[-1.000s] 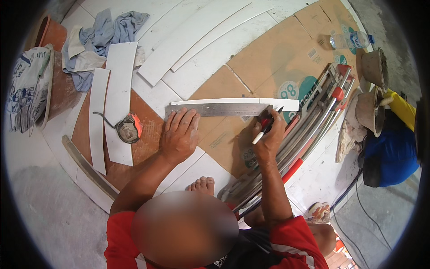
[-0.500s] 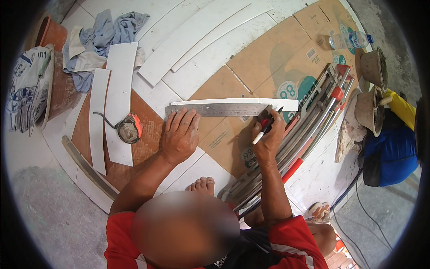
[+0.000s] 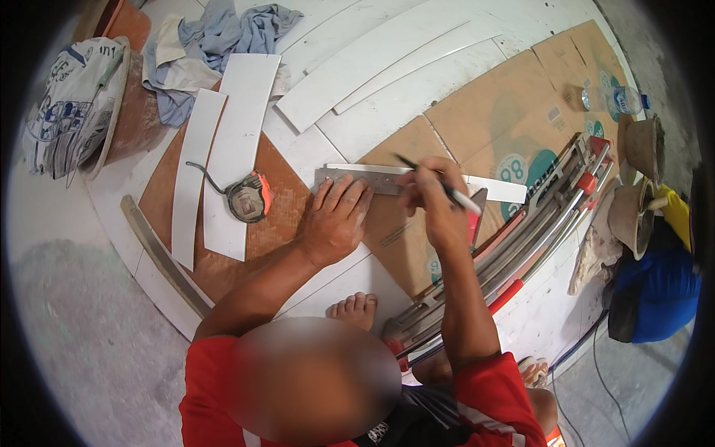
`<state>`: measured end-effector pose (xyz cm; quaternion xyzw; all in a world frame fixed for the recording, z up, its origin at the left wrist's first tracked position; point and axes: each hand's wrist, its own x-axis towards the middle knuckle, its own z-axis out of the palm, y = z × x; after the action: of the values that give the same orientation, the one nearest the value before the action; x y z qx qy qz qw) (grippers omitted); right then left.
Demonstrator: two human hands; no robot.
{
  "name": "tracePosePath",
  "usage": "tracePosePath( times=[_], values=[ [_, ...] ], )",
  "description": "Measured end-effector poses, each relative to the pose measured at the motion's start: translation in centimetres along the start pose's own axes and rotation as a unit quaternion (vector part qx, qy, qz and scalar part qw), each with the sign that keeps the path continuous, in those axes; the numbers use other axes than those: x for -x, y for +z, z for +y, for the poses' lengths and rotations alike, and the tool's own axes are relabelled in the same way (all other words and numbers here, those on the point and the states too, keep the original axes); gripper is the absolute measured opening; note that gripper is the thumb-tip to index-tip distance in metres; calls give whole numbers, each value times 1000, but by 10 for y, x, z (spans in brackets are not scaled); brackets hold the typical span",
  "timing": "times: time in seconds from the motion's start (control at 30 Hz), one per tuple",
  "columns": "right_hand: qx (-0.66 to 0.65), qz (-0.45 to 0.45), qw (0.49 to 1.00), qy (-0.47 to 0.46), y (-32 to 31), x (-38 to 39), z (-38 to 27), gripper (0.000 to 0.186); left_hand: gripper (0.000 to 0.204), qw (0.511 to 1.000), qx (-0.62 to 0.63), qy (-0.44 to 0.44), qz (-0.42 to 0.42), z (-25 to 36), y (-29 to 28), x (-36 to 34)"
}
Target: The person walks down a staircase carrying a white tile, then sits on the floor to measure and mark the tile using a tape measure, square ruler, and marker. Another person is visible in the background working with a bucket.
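Note:
My left hand (image 3: 339, 217) lies flat with spread fingers, its tips pressing the left end of a steel ruler (image 3: 383, 183). The ruler lies along a narrow white tile strip (image 3: 497, 188), whose right end shows beyond my right hand. My right hand (image 3: 438, 200) is closed around a black and white marker pen (image 3: 463, 199), held over the ruler with its black end pointing up and left. A dark and red piece (image 3: 475, 214) at the ruler's right side is partly hidden by that hand. Cardboard (image 3: 402, 242) lies underneath.
A tile cutter (image 3: 514, 249) lies close by my right forearm. Left of my left hand, a tape measure (image 3: 247, 200) sits on cut white tiles (image 3: 237, 127) over a brown board (image 3: 287, 216). More tile strips (image 3: 372, 63), a water bottle (image 3: 614, 99) and buckets (image 3: 631, 216) lie farther out.
My right hand has lifted and shifted left along the ruler, turning the pen so its black end points up-left. The left hand stays on the ruler. The whole view has shifted.

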<state>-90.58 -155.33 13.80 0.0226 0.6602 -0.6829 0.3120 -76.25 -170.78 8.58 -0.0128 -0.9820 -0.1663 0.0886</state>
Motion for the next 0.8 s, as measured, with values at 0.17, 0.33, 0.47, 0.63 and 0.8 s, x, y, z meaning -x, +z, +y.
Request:
tracePosePath(
  times=[0.17, 0.33, 0.47, 0.63, 0.8],
  values=[
    [33, -119, 992, 39, 36, -28, 16, 22, 41, 1000, 8, -7, 0, 0, -1, 1],
    [60, -149, 987, 22, 52, -34, 27, 23, 38, 999, 33, -13, -8, -3, 4, 5],
    [68, -143, 987, 18, 55, -35, 28, 23, 37, 999, 35, -15, -6, -3, 6, 6],
    [90, -143, 986, -6, 55, -38, 34, 25, 37, 999, 40, -18, -20, -3, 6, 6],
    [107, -143, 984, -3, 56, -38, 35, 28, 38, 998, 39, -23, -35, -4, 4, 8]
  ],
)
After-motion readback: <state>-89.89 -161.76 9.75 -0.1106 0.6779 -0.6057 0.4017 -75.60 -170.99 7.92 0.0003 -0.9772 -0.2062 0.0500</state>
